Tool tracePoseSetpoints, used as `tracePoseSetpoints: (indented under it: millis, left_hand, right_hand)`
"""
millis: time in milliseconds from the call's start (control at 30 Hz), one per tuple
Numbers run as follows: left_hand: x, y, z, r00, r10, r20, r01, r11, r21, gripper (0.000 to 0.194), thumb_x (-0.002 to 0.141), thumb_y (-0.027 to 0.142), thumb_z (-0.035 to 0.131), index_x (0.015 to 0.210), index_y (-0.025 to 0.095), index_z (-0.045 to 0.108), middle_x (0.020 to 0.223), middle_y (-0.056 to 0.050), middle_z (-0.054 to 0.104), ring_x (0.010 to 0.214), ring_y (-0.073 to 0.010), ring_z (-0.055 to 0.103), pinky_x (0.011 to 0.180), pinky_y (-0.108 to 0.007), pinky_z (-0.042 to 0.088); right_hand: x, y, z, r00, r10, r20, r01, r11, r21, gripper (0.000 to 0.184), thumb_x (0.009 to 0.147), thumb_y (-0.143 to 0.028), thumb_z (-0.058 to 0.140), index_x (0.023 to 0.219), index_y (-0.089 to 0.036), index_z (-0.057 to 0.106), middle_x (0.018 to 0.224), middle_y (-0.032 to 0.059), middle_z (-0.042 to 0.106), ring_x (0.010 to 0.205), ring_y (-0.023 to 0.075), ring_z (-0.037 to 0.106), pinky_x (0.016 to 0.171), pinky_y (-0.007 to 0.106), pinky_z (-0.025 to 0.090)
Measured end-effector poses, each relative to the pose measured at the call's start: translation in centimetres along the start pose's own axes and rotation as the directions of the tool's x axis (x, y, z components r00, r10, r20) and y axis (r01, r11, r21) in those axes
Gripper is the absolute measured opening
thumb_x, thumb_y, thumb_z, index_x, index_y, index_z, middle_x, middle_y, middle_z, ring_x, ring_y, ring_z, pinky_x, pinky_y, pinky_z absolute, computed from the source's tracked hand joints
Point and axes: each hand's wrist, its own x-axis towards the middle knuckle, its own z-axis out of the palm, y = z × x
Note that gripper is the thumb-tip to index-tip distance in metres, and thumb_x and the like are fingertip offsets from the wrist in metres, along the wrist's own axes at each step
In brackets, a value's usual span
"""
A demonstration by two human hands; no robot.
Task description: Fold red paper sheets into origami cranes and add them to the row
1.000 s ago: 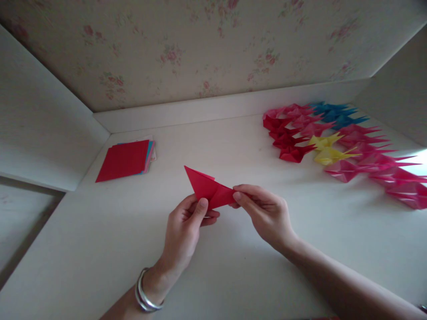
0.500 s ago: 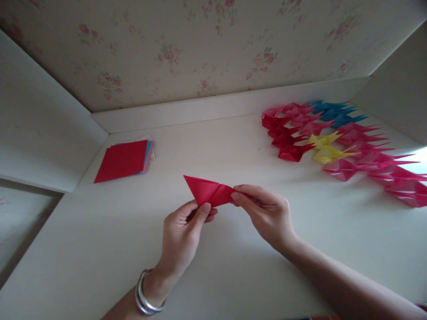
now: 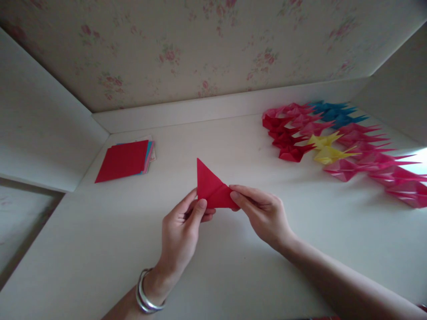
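Note:
A folded piece of red origami paper [image 3: 212,189], roughly a triangle with its tip pointing up and away, is held above the white table between both hands. My left hand [image 3: 184,226] pinches its lower left corner, thumb on top and fingers underneath. On the right side, my right hand [image 3: 263,213] grips the other corner between thumb and forefinger. A diagonal crease crosses the paper near the right hand. Fingertips beneath the paper are partly hidden.
On the white table [image 3: 207,266], a stack of square coloured paper [image 3: 123,161], red on top, lies at the left. Rows of folded paper figures stand at the right: red [image 3: 293,152], yellow [image 3: 328,154], blue [image 3: 340,116] and pink [image 3: 407,191]. A flowered wall rises behind.
The red paper's free tip has swung from pointing left to pointing up, so its face shows broader. Both hands keep their hold, nearly in place.

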Motion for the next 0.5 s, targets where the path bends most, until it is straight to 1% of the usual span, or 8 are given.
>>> tracePoseSetpoints:
  millis: [67,133,200,333,400,500]
  left_hand:
    - [0.06,-0.06,0.06,0.998,0.044,-0.055,-0.046,0.998,-0.037,0.034,0.084,0.034,0.074,0.112,0.02,0.06,0.075,0.002,0.077,0.065,-0.0148,0.075,0.063,-0.023,0.063]
    - [0.15,-0.15,0.03,0.995,0.084,-0.059,-0.086,0.996,-0.034,0.029,0.083,0.032,0.075,0.104,0.021,0.059,0.071,0.003,0.075,0.063,-0.0144,0.075,0.062,-0.022,0.063]
    - [0.24,-0.25,-0.1,0.991,0.125,-0.036,-0.124,0.992,0.026,0.021,0.084,0.032,0.074,0.096,0.02,0.062,0.073,0.003,0.076,0.063,-0.0131,0.074,0.063,-0.021,0.062]
    - [0.26,-0.26,-0.53,0.976,0.215,0.024,-0.214,0.949,0.23,0.014,0.086,0.03,0.073,0.097,0.022,0.072,0.077,0.002,0.077,0.065,-0.0108,0.073,0.064,-0.017,0.059]
    - [0.26,-0.16,-0.71,0.973,0.223,0.057,-0.23,0.93,0.286,0.011,0.087,0.03,0.071,0.094,0.022,0.074,0.075,0.003,0.076,0.066,-0.0106,0.073,0.064,-0.016,0.058]
    - [0.25,-0.07,-0.76,0.978,0.176,0.11,-0.201,0.937,0.287,0.009,0.09,0.03,0.067,0.091,0.022,0.073,0.075,0.003,0.076,0.069,-0.0113,0.074,0.065,-0.016,0.056]
  right_hand:
    - [-0.04,-0.08,0.1,0.999,0.038,-0.01,-0.038,0.999,0.031,0.012,0.086,-0.026,0.071,0.094,-0.025,0.08,0.087,0.0009,0.079,0.068,0.0142,0.07,0.062,0.023,0.058]
    - [-0.08,-0.13,0.16,0.997,0.073,-0.012,-0.072,0.995,0.072,0.011,0.085,-0.027,0.071,0.092,-0.025,0.08,0.085,0.0005,0.079,0.068,0.014,0.07,0.061,0.022,0.058]
    - [-0.09,-0.16,0.19,0.995,0.102,-0.013,-0.1,0.989,0.11,0.01,0.085,-0.028,0.072,0.09,-0.026,0.08,0.084,0.0002,0.079,0.068,0.0137,0.069,0.06,0.022,0.058]
    - [0.03,-0.18,0.19,0.988,0.153,-0.012,-0.15,0.978,0.143,0.011,0.084,-0.03,0.073,0.091,-0.025,0.08,0.083,0.0009,0.078,0.068,0.0139,0.068,0.062,0.023,0.058]
    - [0.11,-0.19,0.18,0.984,0.178,0.01,-0.177,0.972,0.153,0.013,0.084,-0.032,0.073,0.091,-0.024,0.08,0.083,0.0018,0.078,0.068,0.0143,0.068,0.063,0.024,0.057]
    - [0.2,-0.19,0.17,0.974,0.222,0.054,-0.228,0.956,0.184,0.019,0.083,-0.037,0.074,0.095,-0.022,0.079,0.083,0.0031,0.078,0.072,0.0156,0.069,0.066,0.026,0.057]
